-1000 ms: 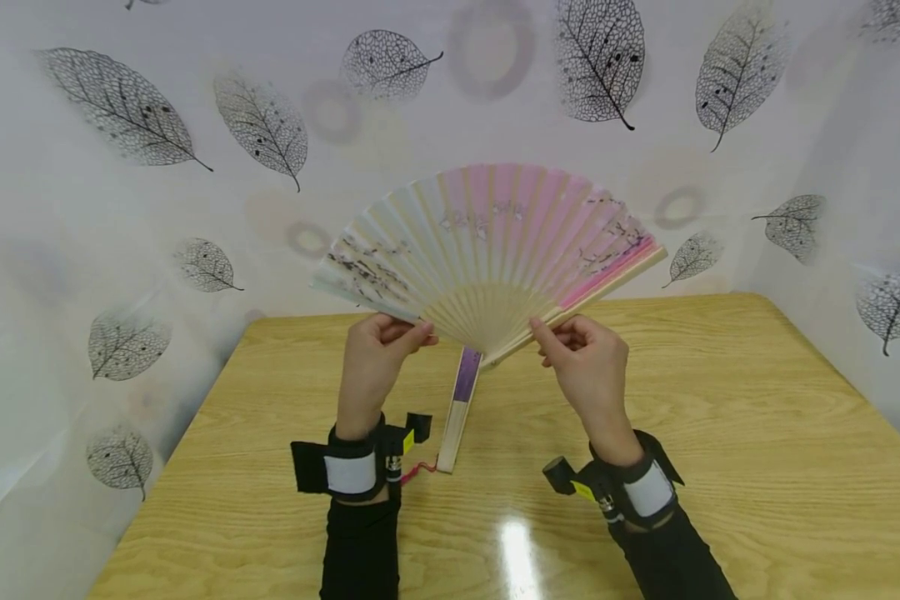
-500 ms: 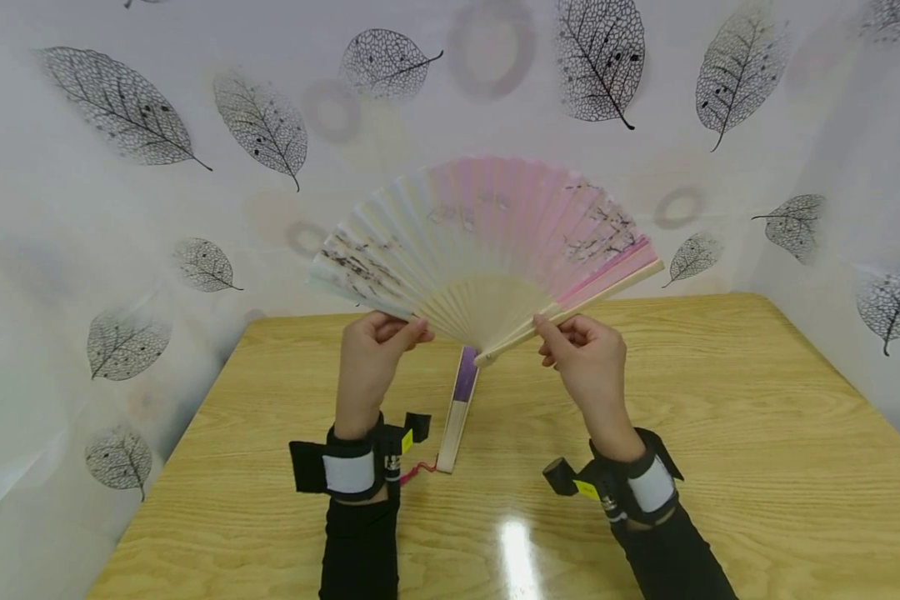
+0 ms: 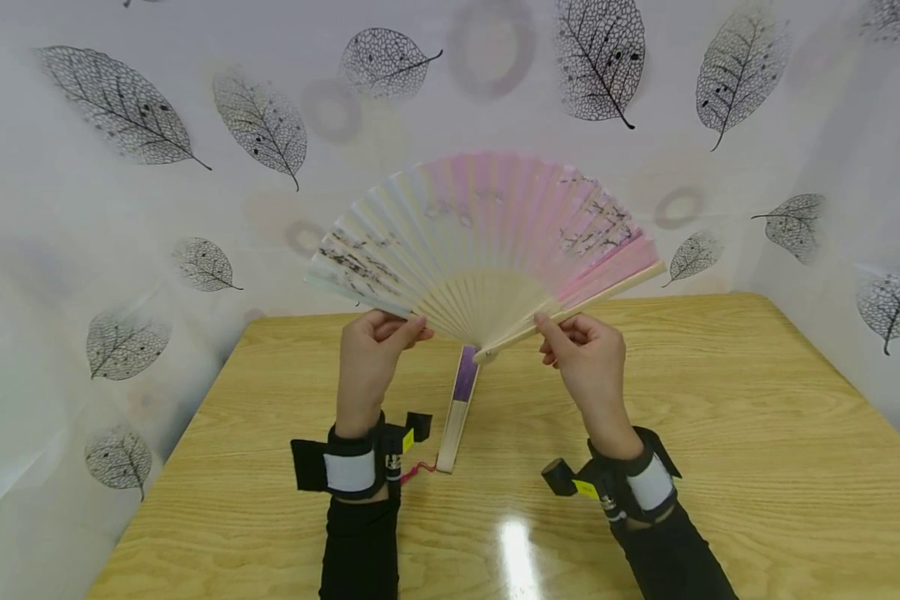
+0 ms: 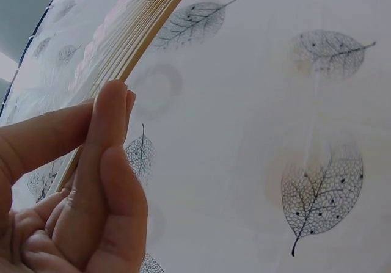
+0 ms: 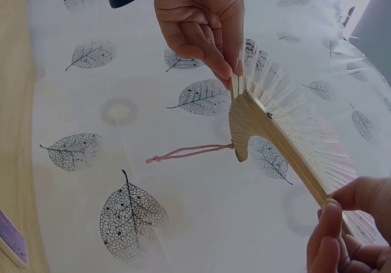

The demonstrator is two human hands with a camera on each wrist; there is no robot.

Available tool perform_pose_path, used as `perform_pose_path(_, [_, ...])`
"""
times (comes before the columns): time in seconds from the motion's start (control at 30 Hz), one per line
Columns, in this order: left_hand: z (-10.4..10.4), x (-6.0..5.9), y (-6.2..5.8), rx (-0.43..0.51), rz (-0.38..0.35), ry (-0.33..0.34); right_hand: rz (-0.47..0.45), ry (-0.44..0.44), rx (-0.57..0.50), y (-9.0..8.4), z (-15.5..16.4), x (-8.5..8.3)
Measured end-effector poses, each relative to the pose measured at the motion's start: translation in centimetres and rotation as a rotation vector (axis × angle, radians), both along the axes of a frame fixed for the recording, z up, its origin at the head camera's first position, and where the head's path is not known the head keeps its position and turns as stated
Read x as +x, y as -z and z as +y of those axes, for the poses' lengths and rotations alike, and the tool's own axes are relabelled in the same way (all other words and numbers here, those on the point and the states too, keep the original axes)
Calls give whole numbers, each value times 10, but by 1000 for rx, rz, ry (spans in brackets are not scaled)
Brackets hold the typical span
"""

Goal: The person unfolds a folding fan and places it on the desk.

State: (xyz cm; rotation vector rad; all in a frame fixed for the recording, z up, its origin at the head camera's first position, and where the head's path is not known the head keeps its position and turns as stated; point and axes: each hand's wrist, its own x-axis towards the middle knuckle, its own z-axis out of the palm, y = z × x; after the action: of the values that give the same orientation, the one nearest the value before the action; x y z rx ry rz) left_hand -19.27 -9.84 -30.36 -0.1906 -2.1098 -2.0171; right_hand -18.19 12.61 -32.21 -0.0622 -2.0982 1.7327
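A spread folding fan (image 3: pixel 487 242), pale green-white on the left and pink on the right with dark blossom branches, is held up above the table. My left hand (image 3: pixel 371 354) pinches its left edge between thumb and fingers. On the other side, my right hand (image 3: pixel 588 358) pinches the pale wooden guard stick. Both grips sit low, near the bare ribs. In the right wrist view, a pink cord (image 5: pixel 189 154) hangs from the fan's pivot end. Behind the pivot, a second, folded fan (image 3: pixel 462 383) with a purple band lies on the table.
From the folded fan's end, a red tassel cord (image 3: pixel 418 468) runs toward my left wrist. The wooden table (image 3: pixel 720 417) reaches back to a white curtain (image 3: pixel 420 125) printed with dark leaves. Black camera straps circle both wrists.
The fan's top edge has risen slightly and its pivot has shifted a little left and up. Its right guard tip has dipped slightly. Both hands keep their pinch, nearly still.
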Motion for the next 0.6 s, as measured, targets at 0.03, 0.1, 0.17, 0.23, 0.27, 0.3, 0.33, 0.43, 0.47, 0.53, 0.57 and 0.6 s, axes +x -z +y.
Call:
perform_pose_path(0.03, [0, 0, 0, 3, 3, -3, 5, 1, -3, 0, 0, 0])
perform_pose_path(0.1, [1, 0, 0, 6, 7, -8, 14, 5, -10, 0, 0, 0])
perform_pose_path(0.17, [1, 0, 0, 6, 9, -9, 22, 6, -16, 0, 0, -1])
perform_pose_path(0.23, [2, 0, 0, 2, 9, -10, 26, 7, -22, 0, 0, -1])
perform_pose_path(0.27, [2, 0, 0, 0, 7, -11, 27, 6, -25, 0, 0, -1])
perform_pose_path(0.3, [2, 0, 0, -2, 6, -14, 27, 5, -26, 0, 0, -1])
perform_pose_path(0.33, [2, 0, 0, -5, 6, -18, 26, 3, -30, 0, 0, -1])
perform_pose_path(0.43, [2, -1, -1, 6, 12, -28, 9, -5, -49, 0, -1, -1])
perform_pose_path(0.47, [2, -1, -1, 11, 14, -33, 1, -9, -62, 0, -1, -1])
perform_pose_path(0.53, [3, -1, -2, 27, 23, -42, -17, -21, -95, 0, -1, -2])
perform_pose_path(0.57, [3, -1, -2, 38, 28, -48, -24, -28, -114, 0, -1, -2])
perform_pose_path(0.6, [3, -1, -2, 45, 31, -54, -28, -34, -135, -1, -1, -2])
